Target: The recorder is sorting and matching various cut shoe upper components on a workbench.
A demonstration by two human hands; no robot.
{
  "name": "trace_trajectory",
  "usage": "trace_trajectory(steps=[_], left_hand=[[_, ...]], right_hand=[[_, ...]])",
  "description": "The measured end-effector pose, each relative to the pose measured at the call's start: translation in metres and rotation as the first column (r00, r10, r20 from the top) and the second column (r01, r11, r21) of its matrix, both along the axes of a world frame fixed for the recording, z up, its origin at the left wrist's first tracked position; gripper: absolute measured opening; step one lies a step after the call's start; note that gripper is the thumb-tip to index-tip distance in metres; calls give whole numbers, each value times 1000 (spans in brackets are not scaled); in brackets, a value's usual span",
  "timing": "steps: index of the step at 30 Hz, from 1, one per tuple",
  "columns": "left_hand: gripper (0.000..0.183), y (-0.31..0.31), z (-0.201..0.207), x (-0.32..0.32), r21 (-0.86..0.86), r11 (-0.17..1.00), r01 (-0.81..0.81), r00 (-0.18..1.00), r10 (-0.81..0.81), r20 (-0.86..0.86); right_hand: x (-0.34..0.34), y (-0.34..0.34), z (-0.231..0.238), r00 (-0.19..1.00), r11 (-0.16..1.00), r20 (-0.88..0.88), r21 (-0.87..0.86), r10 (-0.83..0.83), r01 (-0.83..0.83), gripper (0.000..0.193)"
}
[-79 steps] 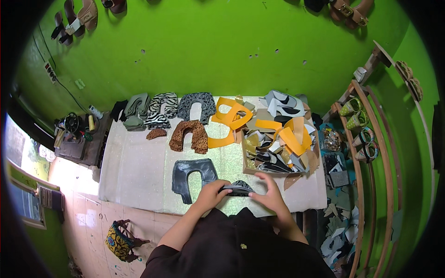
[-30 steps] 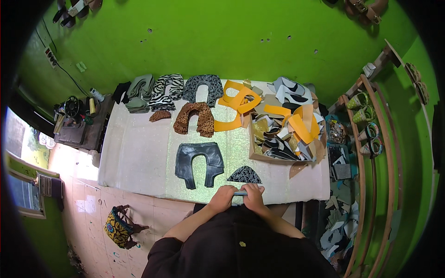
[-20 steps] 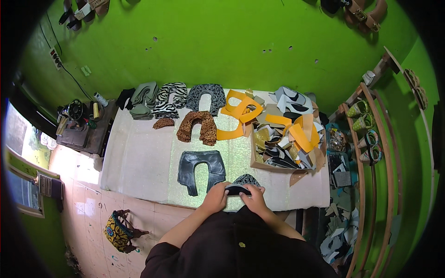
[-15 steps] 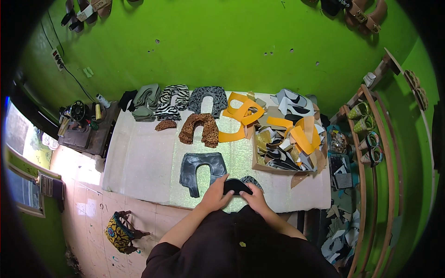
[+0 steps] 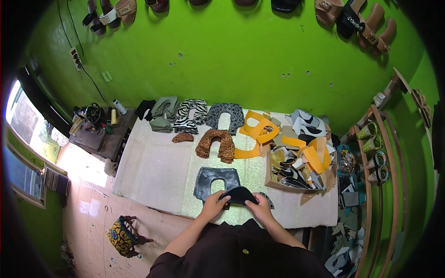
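Observation:
Between my two hands is a black half-moon piece of shoe material point(image 5: 238, 195), its rounded edge away from me. My left hand point(image 5: 212, 207) pinches its left end with the thumb on top, and my right hand point(image 5: 262, 208) grips the right end the same way. Just beyond it lies a pile of shiny black U-shaped pieces point(image 5: 204, 180) on the pale table, partly covered by the held piece. A grey-and-black patterned curved piece point(image 5: 270, 200) shows beside my right hand, mostly hidden by it.
Leopard-print point(image 5: 214, 143), zebra-print point(image 5: 190, 115) and grey U-shaped pieces lie farther back. A cardboard box point(image 5: 296, 185) of scraps stands right, beside yellow cut-outs point(image 5: 259, 127). A sewing machine point(image 5: 94, 113) is left; a wooden shoe rack point(image 5: 366, 185) lines the right wall.
The view has tilted upward, showing more sandals on the wall. The black piece now shows a broader rounded face between my hands; both hands still hold it.

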State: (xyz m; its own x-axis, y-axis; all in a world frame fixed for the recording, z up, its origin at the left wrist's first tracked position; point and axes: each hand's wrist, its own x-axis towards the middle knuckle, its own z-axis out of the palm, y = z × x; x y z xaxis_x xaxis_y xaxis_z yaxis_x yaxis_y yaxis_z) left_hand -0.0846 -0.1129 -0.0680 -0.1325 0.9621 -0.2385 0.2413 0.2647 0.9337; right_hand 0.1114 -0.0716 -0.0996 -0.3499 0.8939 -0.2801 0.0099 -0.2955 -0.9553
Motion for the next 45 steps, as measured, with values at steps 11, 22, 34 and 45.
trace_trajectory(steps=[11, 22, 34, 45], left_hand=[[26, 9, -6, -122, 112, 986, -123, 985, 135, -109], [29, 81, -71, -265, -146, 957, -251, 908, 180, -378], [43, 107, -67, -242, 63, 918, -391, 578, 298, -760], [34, 77, -25, -157, 644, 758, -105, 597, 566, -569]], right_hand=[[-95, 11, -5, 962, 976, 269, 192, 45, -99, 29], [-130, -2, -15, 939, 946, 338, 321, -59, -56, 24], [-36, -20, -22, 605, 903, 680, 392, -414, 177, 24], [8, -6, 14, 437, 774, 649, 593, -623, 223, 15]])
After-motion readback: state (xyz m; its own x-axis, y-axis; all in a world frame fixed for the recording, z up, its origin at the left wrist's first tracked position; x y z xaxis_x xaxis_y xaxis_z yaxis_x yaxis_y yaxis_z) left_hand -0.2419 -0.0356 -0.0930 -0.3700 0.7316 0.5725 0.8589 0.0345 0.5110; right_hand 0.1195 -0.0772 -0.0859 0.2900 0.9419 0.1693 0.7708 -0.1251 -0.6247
